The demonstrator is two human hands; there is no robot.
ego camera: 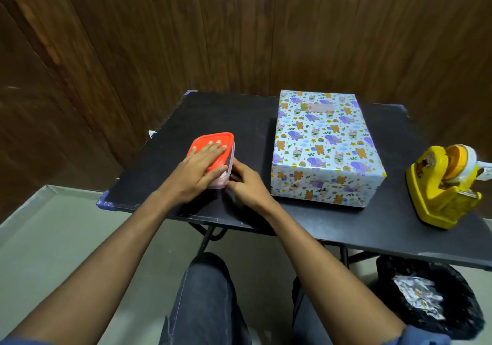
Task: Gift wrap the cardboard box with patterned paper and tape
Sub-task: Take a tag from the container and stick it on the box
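Here, left hand (pixel 198 167): lay flat on red lid (pixel 211 149), fingers straight.
Right hand (pixel 246 185): gripped container (pixel 222 181) side.
Wrapped box (pixel 323 146): sat on table (pixel 218 113), apart.

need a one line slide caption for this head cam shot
Both hands on a red-lidded container beside the wrapped box and yellow tape dispenser.

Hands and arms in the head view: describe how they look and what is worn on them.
Both hands, the left hand and the right hand, are bare: no gloves, rings, watch or bracelet show. The forearms are uncovered down their whole length. Blue sleeve edges appear only at the bottom corners of the frame, near the elbows. No markings or cables are visible on either arm.
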